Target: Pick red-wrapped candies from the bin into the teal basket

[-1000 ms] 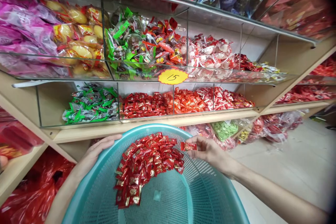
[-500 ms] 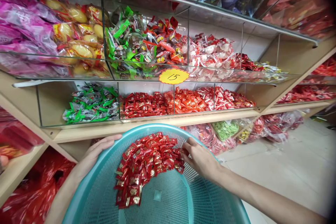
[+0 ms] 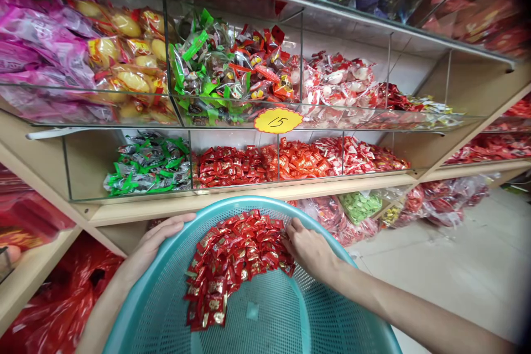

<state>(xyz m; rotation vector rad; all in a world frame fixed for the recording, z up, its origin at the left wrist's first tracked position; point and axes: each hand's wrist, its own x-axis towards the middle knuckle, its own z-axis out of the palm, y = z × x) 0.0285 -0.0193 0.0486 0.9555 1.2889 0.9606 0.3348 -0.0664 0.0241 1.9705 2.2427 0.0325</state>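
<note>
A teal mesh basket (image 3: 265, 315) fills the lower middle of the view, tilted toward the shelf. A heap of red-and-gold wrapped candies (image 3: 236, 257) lies against its far wall. My left hand (image 3: 155, 240) grips the basket's rim at the far left, fingers curled over the edge. My right hand (image 3: 307, 249) rests inside the basket at the right edge of the candy heap, fingers bent and pushed into the candies. Whether a candy is pinched between them is hidden.
Glass-fronted shelf bins stand just beyond the basket: green-and-silver candies (image 3: 147, 166), red candies (image 3: 232, 166), orange-red candies (image 3: 307, 157). The upper bins hold mixed wrapped sweets. A yellow price tag (image 3: 277, 120) reads 15. Red bags (image 3: 50, 298) lie low left. Tiled floor (image 3: 468, 265) lies right.
My right hand held one red candy above the basket a second ago. It has come down into the heap's right edge and the candy is no longer apart. The left hand stays.
</note>
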